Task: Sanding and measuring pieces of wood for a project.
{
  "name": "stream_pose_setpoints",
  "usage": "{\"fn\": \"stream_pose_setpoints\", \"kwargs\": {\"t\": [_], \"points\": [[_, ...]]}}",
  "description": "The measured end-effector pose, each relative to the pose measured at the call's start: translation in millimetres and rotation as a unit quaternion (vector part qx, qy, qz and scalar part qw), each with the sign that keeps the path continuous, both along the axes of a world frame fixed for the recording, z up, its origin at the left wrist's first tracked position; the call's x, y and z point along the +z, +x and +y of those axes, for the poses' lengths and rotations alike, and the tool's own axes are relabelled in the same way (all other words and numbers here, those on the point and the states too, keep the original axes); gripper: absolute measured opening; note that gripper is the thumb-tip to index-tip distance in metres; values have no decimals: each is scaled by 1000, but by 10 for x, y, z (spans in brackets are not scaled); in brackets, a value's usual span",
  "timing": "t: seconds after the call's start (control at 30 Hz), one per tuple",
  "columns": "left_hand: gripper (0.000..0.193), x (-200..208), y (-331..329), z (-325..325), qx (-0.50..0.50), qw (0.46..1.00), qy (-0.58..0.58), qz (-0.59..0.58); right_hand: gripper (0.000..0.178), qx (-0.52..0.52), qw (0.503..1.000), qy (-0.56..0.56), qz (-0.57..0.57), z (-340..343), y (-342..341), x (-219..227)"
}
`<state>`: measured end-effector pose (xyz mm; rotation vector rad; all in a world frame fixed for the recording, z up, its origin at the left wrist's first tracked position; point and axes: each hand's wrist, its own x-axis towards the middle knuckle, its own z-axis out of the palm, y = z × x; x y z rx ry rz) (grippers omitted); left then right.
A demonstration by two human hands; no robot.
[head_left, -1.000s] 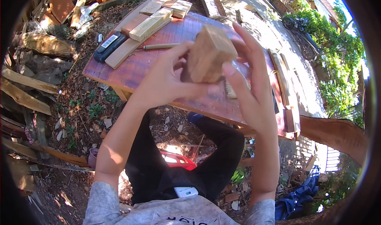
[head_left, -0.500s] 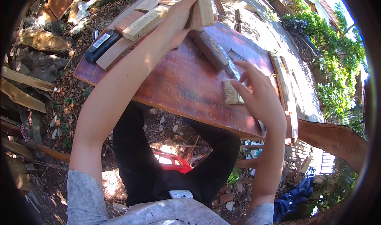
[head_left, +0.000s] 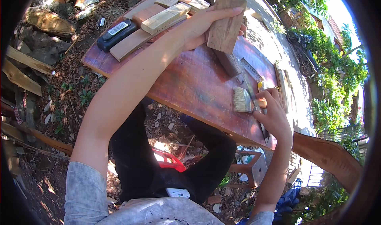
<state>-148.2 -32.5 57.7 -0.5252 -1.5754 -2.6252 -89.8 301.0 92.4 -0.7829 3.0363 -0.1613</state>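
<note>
My left hand [head_left: 200, 32] is raised over the table and grips a short, flat wooden block [head_left: 227, 24], thumb across its face. Beneath it on the table lies a dark brown block [head_left: 228, 64], partly hidden. My right hand [head_left: 274, 116] is low over the table's right end, fingers curled and thumb bent in. A long thin metal tool [head_left: 251, 89] passes between those fingers; its kind is unclear. Right beside them a wide paintbrush [head_left: 242, 99] lies with pale bristles pointing left. Farther back are a metal square [head_left: 251, 68] and a small yellow item [head_left: 260, 85].
The reddish wooden table [head_left: 182, 86] holds several wood pieces [head_left: 166, 18] and a black case [head_left: 115, 34] at its far left. Wood strips [head_left: 282, 86] line its right edge. Below are a red plastic object [head_left: 168, 159] and a stool [head_left: 254, 169]. Logs [head_left: 49, 20] lie on the left.
My left hand has turned the wooden block, so its broad face now shows. My right fingers, stretched out before, have curled in around the metal tool. The whole view has shifted slightly.
</note>
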Motion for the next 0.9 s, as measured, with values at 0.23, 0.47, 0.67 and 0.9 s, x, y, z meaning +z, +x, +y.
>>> {"fn": "stream_pose_setpoints", "kwargs": {"t": [0.23, 0.47, 0.67, 0.9], "points": [[62, -54, 16, 93, -18, 999, -37, -33, 25, 5, 997, -46, -55, -32, -68, 80], [68, -69, -2, 98, -52, 995, -78, -42, 37, 11, 998, -58, 18, -135, 125, 92], [70, -76, 3, 99, -34, 993, -102, -46, 49, -15, 996, -29, 81, -52, 141, 107], [73, -86, -3, 83, -48, 994, -94, -38, 50, 27, 999, -28, 12, -25, 192, 52]]}}
